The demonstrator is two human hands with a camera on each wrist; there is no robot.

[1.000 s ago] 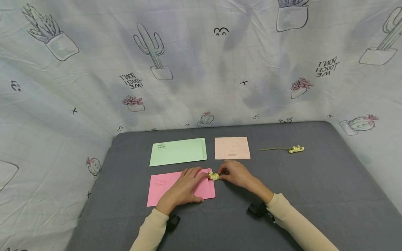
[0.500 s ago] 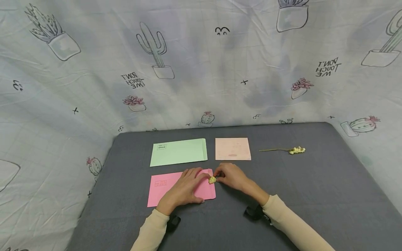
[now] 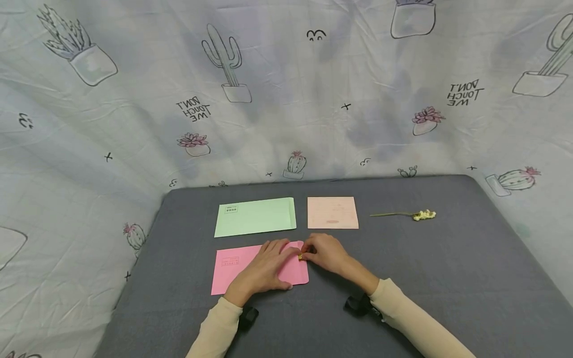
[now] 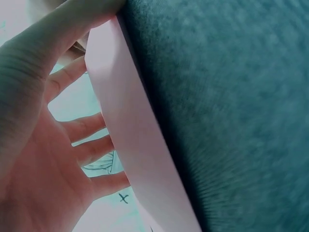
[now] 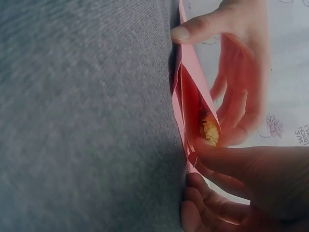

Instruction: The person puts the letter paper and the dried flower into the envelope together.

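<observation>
A pink envelope [image 3: 250,263] lies on the grey table, its mouth facing right. My left hand [image 3: 266,268] rests across it with the fingers spread and fairly straight. In the right wrist view, the left thumb presses by one edge of the envelope [image 5: 193,63] and the left index fingertip touches the lifted layer, so the mouth gapes. Inside the mouth sits a yellow dried flower head [image 5: 210,130]. My right hand [image 3: 327,253], fingers curled, pinches the flower's outer end at the opening. Its stem is hidden in the envelope. The left wrist view shows the left fingertips behind the envelope [image 4: 130,111].
A green envelope [image 3: 255,217] lies behind the pink one. To its right is a peach envelope [image 3: 333,213], then a second yellow flower [image 3: 423,215] on a thin stem. A cactus-print cloth [image 3: 268,99] hangs behind the table.
My right hand has moved left, and the flower head has gone from outside the pink envelope into its mouth. My left hand keeps its place on the envelope.
</observation>
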